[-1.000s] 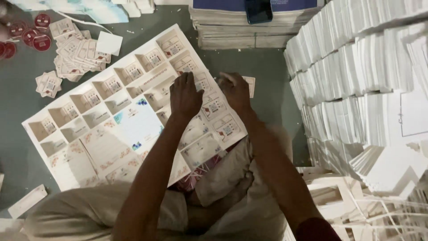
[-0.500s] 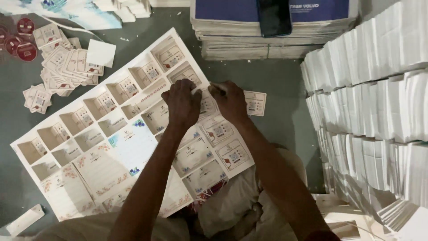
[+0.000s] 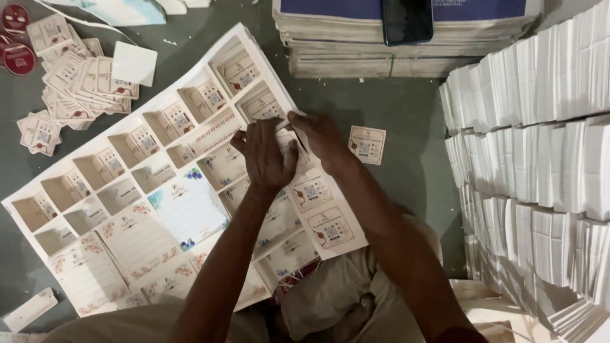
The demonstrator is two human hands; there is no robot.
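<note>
Grey floor [image 3: 400, 127] bears printed sheet [image 3: 127, 190] under both hands [image 3: 267, 155].

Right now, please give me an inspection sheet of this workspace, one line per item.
Surface: grey floor, person seated on it.
Job's things: large white printed die-cut card sheet, several squares already punched out; one small square printed card lies loose beside it.
Clutter: pile of punched square cards; red round discs; dark phone on a stack of flat sheets.
Grippers: left hand and right hand both pinch a card at the sheet's upper middle.
Cables: nothing seen.
Surroundings: rows of stacked white cards on the right.
</note>
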